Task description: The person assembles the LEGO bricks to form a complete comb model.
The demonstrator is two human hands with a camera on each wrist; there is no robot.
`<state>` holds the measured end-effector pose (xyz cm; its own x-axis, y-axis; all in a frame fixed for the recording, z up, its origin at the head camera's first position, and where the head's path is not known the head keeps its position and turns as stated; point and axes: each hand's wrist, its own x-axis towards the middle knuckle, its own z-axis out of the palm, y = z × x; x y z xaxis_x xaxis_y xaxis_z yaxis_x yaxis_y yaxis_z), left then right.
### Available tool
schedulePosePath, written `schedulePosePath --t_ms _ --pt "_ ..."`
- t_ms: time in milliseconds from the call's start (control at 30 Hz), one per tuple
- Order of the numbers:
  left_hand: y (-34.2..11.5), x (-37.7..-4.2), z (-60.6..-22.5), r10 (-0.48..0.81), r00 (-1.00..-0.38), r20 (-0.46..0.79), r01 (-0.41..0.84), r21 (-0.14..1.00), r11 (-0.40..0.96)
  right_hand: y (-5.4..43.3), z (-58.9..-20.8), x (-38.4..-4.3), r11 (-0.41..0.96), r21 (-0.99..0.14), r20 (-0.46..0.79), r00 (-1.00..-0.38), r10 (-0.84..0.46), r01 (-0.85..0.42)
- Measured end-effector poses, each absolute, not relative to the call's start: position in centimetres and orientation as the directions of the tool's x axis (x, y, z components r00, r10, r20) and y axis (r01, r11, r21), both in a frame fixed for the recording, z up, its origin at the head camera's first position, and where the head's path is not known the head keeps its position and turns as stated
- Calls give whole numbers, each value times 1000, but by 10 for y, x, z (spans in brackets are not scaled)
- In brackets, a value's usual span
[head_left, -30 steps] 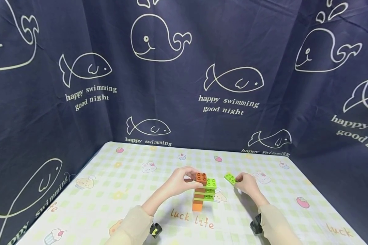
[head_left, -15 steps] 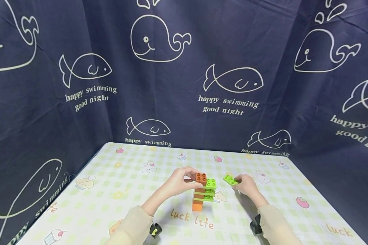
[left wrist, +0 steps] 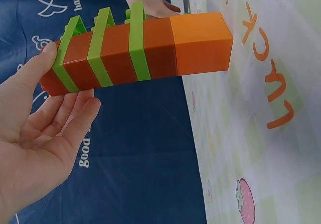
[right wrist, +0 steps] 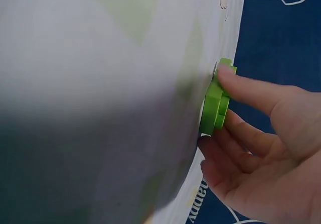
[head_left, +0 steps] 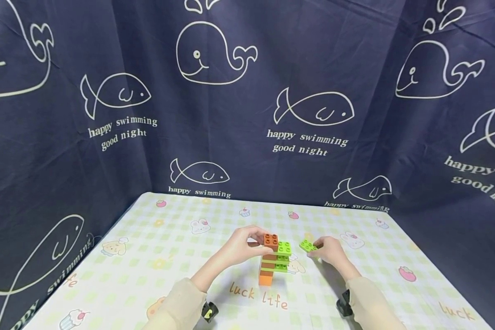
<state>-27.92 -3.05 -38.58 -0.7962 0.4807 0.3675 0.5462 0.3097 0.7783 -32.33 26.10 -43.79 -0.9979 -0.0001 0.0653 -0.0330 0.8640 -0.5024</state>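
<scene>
My left hand (head_left: 244, 244) grips the top brown brick (head_left: 271, 239) of a tower, with thumb and fingers on opposite sides. In the left wrist view, brown bricks alternate with thin green plates (left wrist: 101, 48) above an orange brick (left wrist: 203, 43) at the foot. The green plates stick out to one side, towards my right hand. Right of the tower, my right hand (head_left: 329, 250) pinches a loose green plate (head_left: 308, 246), studs up, by its edge. In the right wrist view, this plate (right wrist: 215, 101) is close to the tabletop; I cannot tell whether it touches.
A pale checked tablecloth (head_left: 181, 256) with printed cartoons and lettering covers the table. Dark blue curtains (head_left: 231, 119) with white whale and fish drawings hang behind and at both sides. Black bands with a small device (head_left: 344, 302) sit at both wrists.
My right hand has turned the loose green plate and brought it slightly left and nearer to me. The left hand and the tower stay where they were.
</scene>
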Motion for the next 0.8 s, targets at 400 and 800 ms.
schedulePosePath --t_ms 400,800 --pt "-30 -279 -386 481 -795 369 544 784 298 260 -443 -324 876 -476 100 -994 -38 -81" --pt "-30 -279 -387 472 -806 358 530 792 304 258 -440 -323 869 -483 151 -988 -34 -104"
